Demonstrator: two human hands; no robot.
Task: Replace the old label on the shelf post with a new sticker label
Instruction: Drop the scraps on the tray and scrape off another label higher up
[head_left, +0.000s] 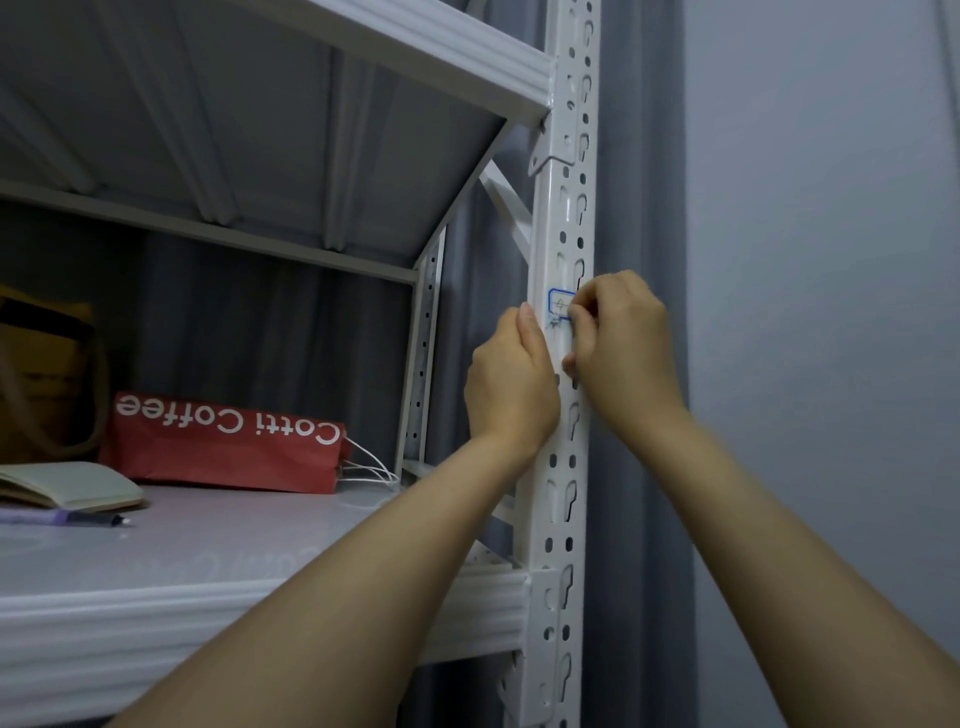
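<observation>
Clinging to the front face of the white shelf post (563, 499), the blue-bordered label (560, 301) sits about midway between the upper shelf (363, 47) and the lower shelf (208, 613), with a scuffed, torn-looking patch just below its lower left corner. The right hand (621, 338) comes in from the post's right side, its fingertips bunched together and pinching at the label's lower right edge, so that the knuckles cover that corner. The left hand (511, 379) is just beside and below the label on the post's left edge, fingers curled round the post and the thumb lying upright against it, its tip level with the label. Both forearms rise across the lower shelf's front right corner. To the right of the post hangs a grey curtain (639, 467), touching or nearly touching its slotted side, and beyond that is a plain wall (831, 260). On the lower shelf, well apart from the hands, a red paper bag (223, 447) lies toward the back, with a notebook (67, 486) and a pen (78, 518) near the left edge.
</observation>
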